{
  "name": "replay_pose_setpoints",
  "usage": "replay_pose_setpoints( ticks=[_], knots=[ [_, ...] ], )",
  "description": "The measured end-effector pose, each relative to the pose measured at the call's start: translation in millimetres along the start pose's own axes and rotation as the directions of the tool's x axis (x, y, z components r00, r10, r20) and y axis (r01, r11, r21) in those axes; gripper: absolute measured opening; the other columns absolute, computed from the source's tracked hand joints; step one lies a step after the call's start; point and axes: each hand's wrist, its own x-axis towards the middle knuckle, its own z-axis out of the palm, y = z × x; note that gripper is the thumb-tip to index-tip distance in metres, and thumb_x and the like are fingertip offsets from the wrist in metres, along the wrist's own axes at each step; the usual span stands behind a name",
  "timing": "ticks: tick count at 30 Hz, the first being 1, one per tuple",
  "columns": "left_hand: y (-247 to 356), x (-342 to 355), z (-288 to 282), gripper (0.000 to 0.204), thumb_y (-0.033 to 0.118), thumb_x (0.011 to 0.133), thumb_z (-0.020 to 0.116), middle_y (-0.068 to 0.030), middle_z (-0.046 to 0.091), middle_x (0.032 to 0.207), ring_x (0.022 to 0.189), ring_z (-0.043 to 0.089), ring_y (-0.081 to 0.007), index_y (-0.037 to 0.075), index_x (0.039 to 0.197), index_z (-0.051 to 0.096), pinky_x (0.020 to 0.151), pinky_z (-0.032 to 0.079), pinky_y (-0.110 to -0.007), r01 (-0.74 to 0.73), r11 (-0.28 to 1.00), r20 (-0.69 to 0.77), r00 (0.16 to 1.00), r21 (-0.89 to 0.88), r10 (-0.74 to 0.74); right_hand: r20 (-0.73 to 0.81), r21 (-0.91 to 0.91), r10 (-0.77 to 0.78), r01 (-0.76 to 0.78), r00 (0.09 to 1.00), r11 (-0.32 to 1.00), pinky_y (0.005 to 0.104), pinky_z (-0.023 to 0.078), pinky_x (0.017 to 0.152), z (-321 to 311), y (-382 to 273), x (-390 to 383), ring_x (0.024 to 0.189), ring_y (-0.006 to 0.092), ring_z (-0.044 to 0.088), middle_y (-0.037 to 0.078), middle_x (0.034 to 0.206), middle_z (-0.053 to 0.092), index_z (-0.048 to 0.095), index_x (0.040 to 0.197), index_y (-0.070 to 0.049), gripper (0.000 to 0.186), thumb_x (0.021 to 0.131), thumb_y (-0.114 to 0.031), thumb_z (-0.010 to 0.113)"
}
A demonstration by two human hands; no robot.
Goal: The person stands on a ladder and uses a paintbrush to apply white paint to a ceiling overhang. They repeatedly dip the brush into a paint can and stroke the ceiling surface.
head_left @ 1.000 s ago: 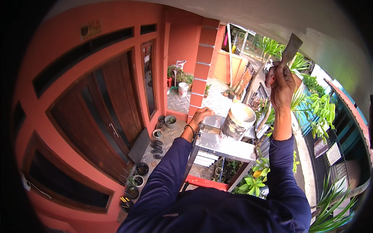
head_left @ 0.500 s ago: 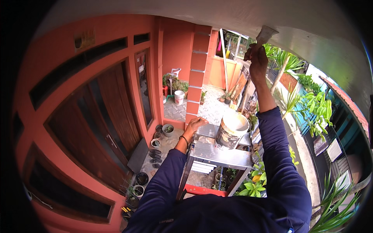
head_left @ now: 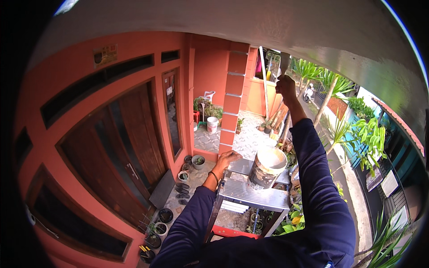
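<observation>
Raised ahead of me, my right hand [head_left: 286, 87] is closed round the handle of a putty knife [head_left: 284, 63]. Its blade points up at the underside of a smooth grey-white ceiling [head_left: 214, 18], near the outer edge; whether it touches cannot be told. My left hand [head_left: 228, 160] has its fingers bent over the left edge of a metal stepladder [head_left: 250, 193] and holds on there. On the ladder's top stands a paint-stained white bucket [head_left: 262, 175], upright between my two arms. What lies inside the bucket is washed out by glare.
An orange wall with a dark wooden door [head_left: 111, 138] runs along my left. Potted plants [head_left: 198, 161] and sandals [head_left: 182, 190] line its foot. Another white bucket [head_left: 212, 125] stands by a brick-patterned pillar [head_left: 232, 94]. Green leafy plants [head_left: 292, 223] crowd the ladder's right side.
My right hand has moved lower and a little left in the picture with the putty knife, whose blade now points straighter up. The view has shifted slightly. My left hand stays on the ladder.
</observation>
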Motion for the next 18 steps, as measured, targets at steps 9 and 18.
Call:
replay_pose_setpoints(
  ticks=[9, 18],
  knots=[
    [-3, 4, -2, 0.029, 0.031, 0.101, 0.076, -0.0037, 0.076, 0.099, 0.089, 0.070, -0.0125, 0.002, 0.109, 0.077, 0.081, 0.055, -0.028, 0.154, 0.985, -0.004, 0.988, -0.083, -0.154, 0.105, 0.274, -0.179, 0.145, 0.978, 0.951, 0.0292, 0.044, 0.055, -27, -113, -79, 0.059, 0.0136, 0.055, 0.005, 0.075, 0.062, 0.069, 0.115, 0.008, 0.024, 0.109, -0.014, 0.062],
    [-22, 14, -10, 0.027, 0.029, 0.100, 0.075, -0.0042, 0.076, 0.097, 0.086, 0.071, -0.0131, 0.003, 0.107, 0.077, 0.076, 0.055, -0.029, 0.181, 0.979, 0.007, 0.983, -0.092, -0.181, 0.067, 0.346, -0.316, 0.275, 0.947, 0.897, 0.0283, 0.042, 0.054, -18, -184, -259, 0.059, 0.0130, 0.053, 0.005, 0.073, 0.059, 0.066, 0.118, 0.006, 0.032, 0.113, -0.025, 0.060]
  ],
)
